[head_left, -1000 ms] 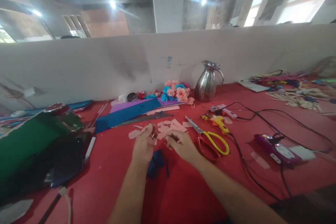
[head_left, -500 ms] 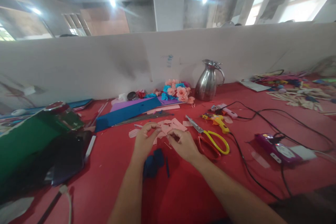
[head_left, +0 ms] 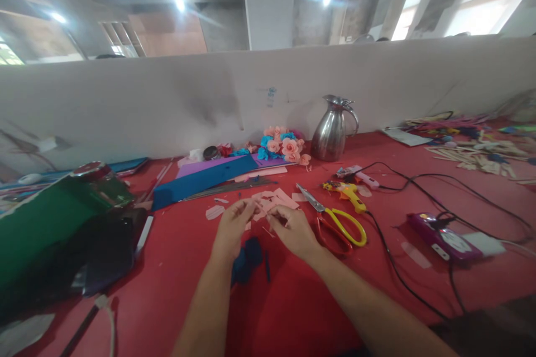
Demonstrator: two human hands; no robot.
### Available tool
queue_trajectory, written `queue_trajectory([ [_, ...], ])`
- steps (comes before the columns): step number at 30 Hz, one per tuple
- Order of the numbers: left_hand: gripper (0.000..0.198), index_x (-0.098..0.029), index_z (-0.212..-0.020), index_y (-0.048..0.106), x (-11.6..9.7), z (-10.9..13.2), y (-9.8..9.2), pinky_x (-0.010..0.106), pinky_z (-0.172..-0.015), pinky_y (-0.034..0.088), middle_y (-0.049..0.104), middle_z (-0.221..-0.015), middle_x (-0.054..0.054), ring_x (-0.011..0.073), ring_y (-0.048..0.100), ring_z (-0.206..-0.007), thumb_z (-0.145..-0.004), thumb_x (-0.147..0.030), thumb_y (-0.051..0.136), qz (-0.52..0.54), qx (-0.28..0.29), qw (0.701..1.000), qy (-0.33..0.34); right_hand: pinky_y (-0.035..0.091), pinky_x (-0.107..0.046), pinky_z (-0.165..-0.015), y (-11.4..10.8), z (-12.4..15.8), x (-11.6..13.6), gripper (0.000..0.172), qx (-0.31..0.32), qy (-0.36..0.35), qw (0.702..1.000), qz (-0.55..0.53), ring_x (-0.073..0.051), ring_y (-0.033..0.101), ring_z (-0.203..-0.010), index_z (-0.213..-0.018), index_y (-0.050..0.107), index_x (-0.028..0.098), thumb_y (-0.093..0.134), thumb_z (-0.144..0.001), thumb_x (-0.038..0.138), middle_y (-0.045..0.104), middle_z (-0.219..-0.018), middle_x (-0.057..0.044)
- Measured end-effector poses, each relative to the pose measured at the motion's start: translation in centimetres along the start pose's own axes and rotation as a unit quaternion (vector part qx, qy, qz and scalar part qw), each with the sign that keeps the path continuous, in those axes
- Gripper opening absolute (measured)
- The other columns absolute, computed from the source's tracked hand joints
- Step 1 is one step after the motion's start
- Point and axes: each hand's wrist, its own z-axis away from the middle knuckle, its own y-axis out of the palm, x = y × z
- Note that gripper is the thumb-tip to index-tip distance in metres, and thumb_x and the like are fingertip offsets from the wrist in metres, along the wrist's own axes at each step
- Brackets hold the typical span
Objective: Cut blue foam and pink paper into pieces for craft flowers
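Note:
Close together above the red table, my left hand and my right hand are both pinched, fingertips facing each other. A small piece of pink paper appears between them; its outline blends with the pink paper scraps lying behind. Dark blue crumpled paper lies beneath my hands, with a thin blue strip beside it. To the right of my right hand are scissors with one yellow and one red handle, blades slightly apart.
Yellow and pink glue guns trail black cables toward a purple power strip. At the back stand a steel jug and a bunch of pink and blue paper flowers. A blue paper strip lies left, near a green box.
My left hand has shifted and turned slightly, its fingertips now nearer my right hand's. My right hand stays almost in place.

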Motion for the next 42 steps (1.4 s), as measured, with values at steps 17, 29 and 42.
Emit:
queue_trajectory([
  [17,0.023,-0.014,-0.061,0.070,-0.5,0.9,1.5,0.019,-0.060,0.044,0.064,-0.062,0.001,0.0091,0.056,-0.061,-0.048,-0.026,0.084,0.162,0.015,0.981,-0.104,0.042,-0.023,-0.055,0.1,0.0,0.0,0.017,-0.012,-0.003,0.999,-0.035,-0.014,0.059,-0.064,-0.076,0.064,0.019,0.050,-0.082,0.026,0.067,-0.071,0.000],
  [29,0.030,-0.014,-0.070,0.072,-0.4,0.7,0.7,0.021,-0.064,0.045,0.068,-0.068,0.003,0.0110,0.059,-0.065,-0.046,-0.027,0.084,0.175,0.028,0.973,-0.150,0.045,-0.024,-0.060,0.1,-0.1,-0.2,0.015,-0.012,0.009,0.997,-0.069,-0.014,0.060,-0.066,-0.075,0.063,0.019,0.052,-0.081,0.028,0.066,-0.071,0.000],
  [42,0.030,-0.014,-0.069,0.071,-0.3,0.6,1.1,0.023,-0.062,0.044,0.068,-0.067,0.003,0.0108,0.056,-0.061,-0.048,-0.033,0.083,0.198,0.020,0.972,-0.124,0.046,-0.025,-0.061,0.5,0.0,-0.1,0.014,0.016,0.022,0.994,-0.105,-0.015,0.062,-0.066,-0.074,0.064,0.019,0.053,-0.079,0.027,0.068,-0.072,-0.001],
])
